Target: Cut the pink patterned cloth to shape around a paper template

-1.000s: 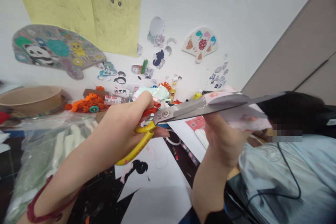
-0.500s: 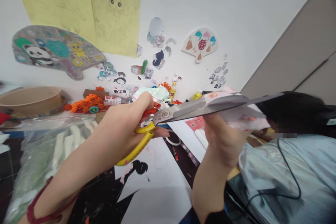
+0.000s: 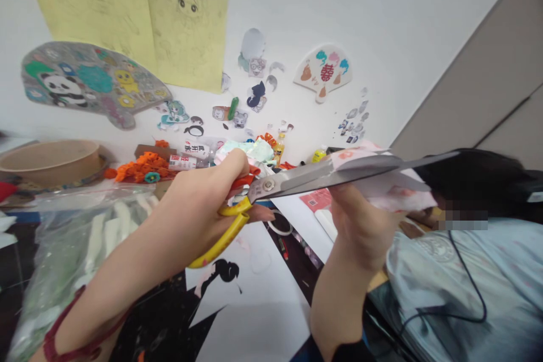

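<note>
The pink-printed paper (image 3: 392, 189) sits just right of the right hand (image 3: 360, 226), its crumpled white-and-pink sheet gripped between that hand's thumb and fingers, with part of it raised above the fist; the steel blades (image 3: 326, 175) of the large tailor's shears (image 3: 267, 184) run across it, nearly closed, their tips reaching well past the hand; the left hand (image 3: 199, 198) wraps firmly around the shears' yellow and red handles, fingers pressed together, with a dark red cord bracelet (image 3: 63, 339) on its wrist; directly below both hands lies a poster with a black-haired figure (image 3: 224, 271); left of the left wrist is a clear plastic bag of white strips (image 3: 72, 260); beyond the left hand stand a kraft paper bowl (image 3: 51, 161) and orange paper flowers (image 3: 142, 167); farther out on the white bench (image 3: 322, 11) lie a panda-printed fan card (image 3: 85, 82), two yellow sketch sheets (image 3: 186, 25), cut-out stickers (image 3: 254, 99) and a red-patterned fan card (image 3: 324, 70); right of the right hand, a co-worker's dark hair (image 3: 470, 178) and pale blue shirt (image 3: 449, 277) fill the frame's edge.
</note>
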Demonstrator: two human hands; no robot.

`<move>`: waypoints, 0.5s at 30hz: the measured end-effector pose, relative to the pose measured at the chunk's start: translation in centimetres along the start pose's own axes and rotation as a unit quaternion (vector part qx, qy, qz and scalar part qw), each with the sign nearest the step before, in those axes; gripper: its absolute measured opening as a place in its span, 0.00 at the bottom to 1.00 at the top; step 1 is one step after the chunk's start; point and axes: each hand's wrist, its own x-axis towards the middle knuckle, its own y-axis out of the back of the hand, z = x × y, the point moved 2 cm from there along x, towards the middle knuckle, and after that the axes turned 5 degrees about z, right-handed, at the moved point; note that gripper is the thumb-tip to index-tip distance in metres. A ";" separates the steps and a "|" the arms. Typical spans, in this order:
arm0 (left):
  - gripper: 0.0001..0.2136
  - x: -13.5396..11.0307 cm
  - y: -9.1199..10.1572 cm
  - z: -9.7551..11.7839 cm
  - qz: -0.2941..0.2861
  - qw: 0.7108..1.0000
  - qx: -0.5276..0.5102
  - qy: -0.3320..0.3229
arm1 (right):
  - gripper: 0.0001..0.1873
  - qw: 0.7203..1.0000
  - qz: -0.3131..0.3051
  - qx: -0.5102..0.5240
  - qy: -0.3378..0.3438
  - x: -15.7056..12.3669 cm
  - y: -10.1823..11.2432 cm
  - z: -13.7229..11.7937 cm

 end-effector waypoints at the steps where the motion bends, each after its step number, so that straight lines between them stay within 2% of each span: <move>1: 0.19 0.0 0.0 0.0 0.000 1.000 0.001 0.001 | 0.18 1.000 0.005 -0.013 -0.001 0.0 0.0 0.0; 11: 0.17 -0.1 0.0 0.1 -0.005 1.000 -0.016 0.015 | 0.20 1.000 0.020 0.016 -0.006 -0.2 0.3 0.6; 15: 0.16 -0.2 -0.4 -0.6 -0.012 0.998 -0.050 0.031 | 0.18 0.999 0.013 -0.024 -0.021 -0.2 0.1 0.2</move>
